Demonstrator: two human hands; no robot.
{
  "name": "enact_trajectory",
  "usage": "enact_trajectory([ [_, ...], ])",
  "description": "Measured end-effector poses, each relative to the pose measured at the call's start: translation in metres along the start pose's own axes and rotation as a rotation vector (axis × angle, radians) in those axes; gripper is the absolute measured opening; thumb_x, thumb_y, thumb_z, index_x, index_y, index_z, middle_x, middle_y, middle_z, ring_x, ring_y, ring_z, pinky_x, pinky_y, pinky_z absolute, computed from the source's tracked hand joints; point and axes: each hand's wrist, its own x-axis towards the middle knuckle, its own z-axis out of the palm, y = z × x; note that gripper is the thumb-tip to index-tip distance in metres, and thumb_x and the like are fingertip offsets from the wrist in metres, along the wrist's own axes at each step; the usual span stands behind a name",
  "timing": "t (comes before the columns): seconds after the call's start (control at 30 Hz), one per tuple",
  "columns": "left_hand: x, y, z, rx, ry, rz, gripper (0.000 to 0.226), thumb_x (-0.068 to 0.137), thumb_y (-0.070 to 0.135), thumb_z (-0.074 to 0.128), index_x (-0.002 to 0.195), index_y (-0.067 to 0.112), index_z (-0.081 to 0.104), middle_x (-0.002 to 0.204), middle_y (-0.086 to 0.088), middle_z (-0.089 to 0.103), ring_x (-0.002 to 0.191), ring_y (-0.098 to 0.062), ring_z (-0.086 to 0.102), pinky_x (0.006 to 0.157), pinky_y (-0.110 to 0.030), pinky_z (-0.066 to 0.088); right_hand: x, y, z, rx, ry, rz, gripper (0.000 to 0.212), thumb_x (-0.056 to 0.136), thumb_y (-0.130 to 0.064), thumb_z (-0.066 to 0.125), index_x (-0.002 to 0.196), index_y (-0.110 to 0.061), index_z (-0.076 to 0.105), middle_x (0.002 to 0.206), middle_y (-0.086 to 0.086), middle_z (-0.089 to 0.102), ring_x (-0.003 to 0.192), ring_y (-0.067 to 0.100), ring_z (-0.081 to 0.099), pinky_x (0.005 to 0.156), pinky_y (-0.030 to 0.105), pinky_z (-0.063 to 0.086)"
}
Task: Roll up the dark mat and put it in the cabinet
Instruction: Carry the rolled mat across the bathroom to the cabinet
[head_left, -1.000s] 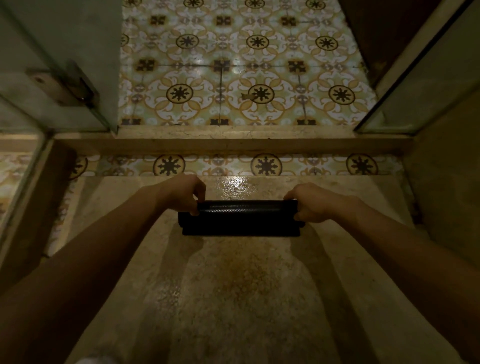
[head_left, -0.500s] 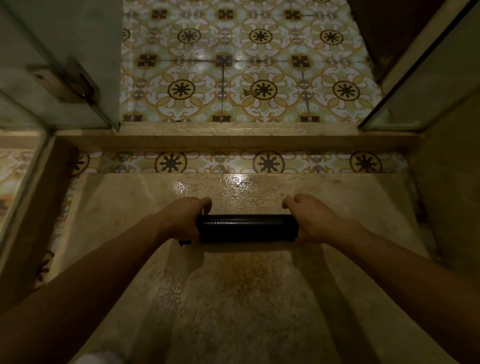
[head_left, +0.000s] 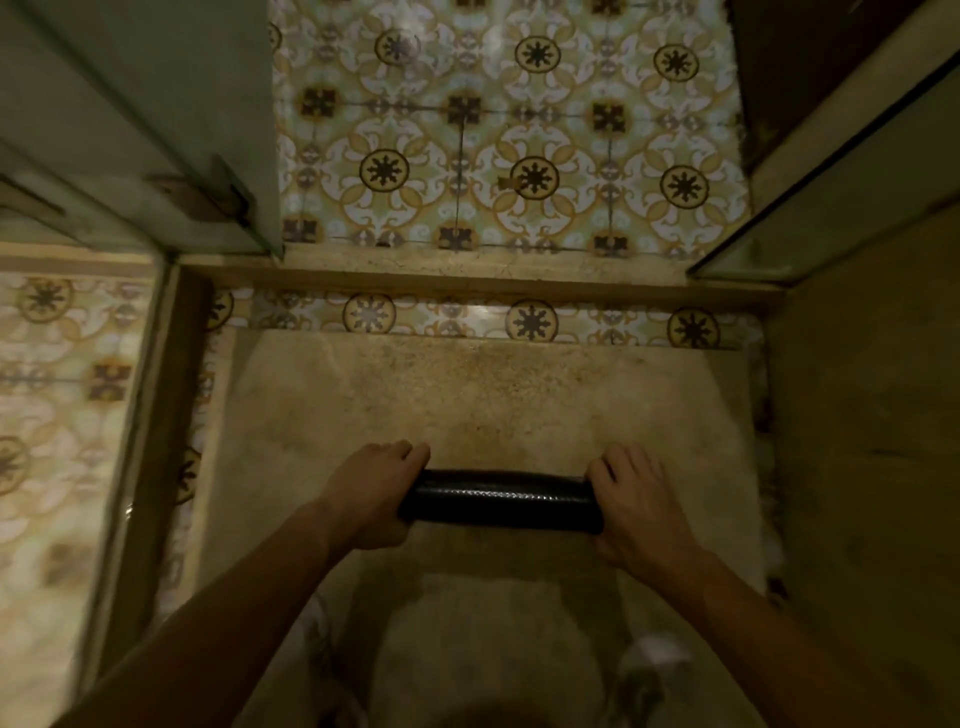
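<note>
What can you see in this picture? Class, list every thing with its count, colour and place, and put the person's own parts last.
rolled mat: one, black, held crosswise over the beige floor, lower centre
stone floor slab: one, beige and speckled, centre, under the mat
patterned tiles: many, cream and yellow with dark rosettes, top centre, plus a strip before the threshold
stone threshold: one, tan, across the middle, between the tiles and the slab
glass panels: two, greenish, one at upper left and one at upper right
metal hinge: one, brownish, on the left glass panel
left hand: one, gripping the mat's left end
right hand: one, gripping the mat's right end
</note>
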Motion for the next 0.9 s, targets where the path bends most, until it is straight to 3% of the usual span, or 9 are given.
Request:
enact_trajectory([
  [0.17, -0.110, 0.067, -0.158, 0.076, -0.008, 0.003, 0.047, 0.062, 0.040, 0.065, 0.101, 0.026, 0.042, 0.079, 0.001, 0.061, 0.068, -0.021, 0.055, 0.061, -0.030, 0.032, -0.079, -0.017, -0.176, 0.062, 0.068, -0.010, 0.055, 0.044, -0.026, 0.080, 0.088, -0.011, 0.052, 0.085, 0.010, 0.051, 0.075, 0.027, 0.042, 0.061, 0.034, 0.033],
  [0.3, -0.197, 0.123, -0.289, 0.065, 0.042, 0.043, 0.048, 0.064, 0.036, 0.062, 0.110, 0.027, 0.049, 0.088, 0.003, 0.066, 0.074, -0.026, 0.061, 0.063, -0.032, 0.042, -0.135, -0.026, -0.323, 0.088, -0.073, 0.026, 0.054, 0.046, -0.032, 0.075, 0.092, -0.018, 0.051, 0.090, 0.006, 0.053, 0.079, 0.027, 0.051, 0.063, 0.037, 0.040],
  [0.4, -0.244, 0.160, -0.362, 0.064, 0.105, 0.007, 0.046, 0.069, 0.038, 0.059, 0.114, 0.031, 0.052, 0.097, 0.006, 0.066, 0.086, -0.022, 0.063, 0.073, -0.036, 0.052, -0.163, -0.022, -0.407, 0.187, -0.152, 0.064, 0.056, 0.059, -0.031, 0.071, 0.106, -0.027, 0.041, 0.101, 0.000, 0.055, 0.089, 0.021, 0.052, 0.069, 0.032, 0.039],
  [0.5, -0.277, 0.200, -0.423, 0.083, 0.234, -0.046, 0.039, 0.067, 0.035, 0.058, 0.105, 0.031, 0.056, 0.093, 0.005, 0.067, 0.085, -0.022, 0.063, 0.071, -0.036, 0.052, -0.177, -0.007, -0.480, 0.205, -0.136, 0.049, 0.073, 0.065, -0.029, 0.071, 0.132, -0.023, 0.041, 0.109, 0.002, 0.059, 0.095, 0.024, 0.057, 0.074, 0.034, 0.052],
  [0.53, -0.283, 0.208, -0.439, 0.103, 0.255, -0.063, 0.041, 0.066, 0.035, 0.058, 0.106, 0.031, 0.057, 0.094, 0.005, 0.067, 0.085, -0.021, 0.063, 0.071, -0.035, 0.052, -0.177, -0.004, -0.499, 0.200, -0.119, 0.044, 0.071, 0.064, -0.028, 0.072, 0.130, -0.023, 0.046, 0.108, 0.003, 0.060, 0.096, 0.024, 0.059, 0.075, 0.036, 0.054],
  [0.6, -0.293, 0.226, -0.473, 0.137, 0.295, -0.109, 0.046, 0.065, 0.037, 0.058, 0.110, 0.032, 0.056, 0.098, 0.006, 0.067, 0.089, -0.021, 0.063, 0.071, -0.033, 0.053, -0.178, 0.005, -0.542, 0.193, -0.078, 0.049, 0.049, 0.062, -0.024, 0.074, 0.108, -0.025, 0.056, 0.100, 0.002, 0.062, 0.091, 0.023, 0.060, 0.071, 0.036, 0.056],
  [0.67, -0.295, 0.234, -0.502, 0.152, 0.336, -0.136, 0.049, 0.065, 0.036, 0.059, 0.114, 0.032, 0.055, 0.102, 0.006, 0.067, 0.092, -0.023, 0.064, 0.072, -0.034, 0.054, -0.173, 0.012, -0.577, 0.171, -0.041, 0.073, 0.038, 0.061, -0.021, 0.074, 0.094, -0.025, 0.054, 0.095, 0.002, 0.062, 0.086, 0.022, 0.060, 0.067, 0.036, 0.056],
  [0.9, -0.271, 0.215, -0.586, 0.202, 0.401, -0.153, 0.038, 0.065, 0.033, 0.065, 0.101, 0.030, 0.054, 0.091, 0.006, 0.065, 0.081, -0.021, 0.065, 0.063, -0.032, 0.050, -0.114, 0.025, -0.655, 0.053, 0.085, 0.008, 0.044, 0.060, -0.024, 0.081, 0.094, -0.021, 0.054, 0.092, 0.003, 0.062, 0.081, 0.021, 0.057, 0.062, 0.029, 0.048],
])
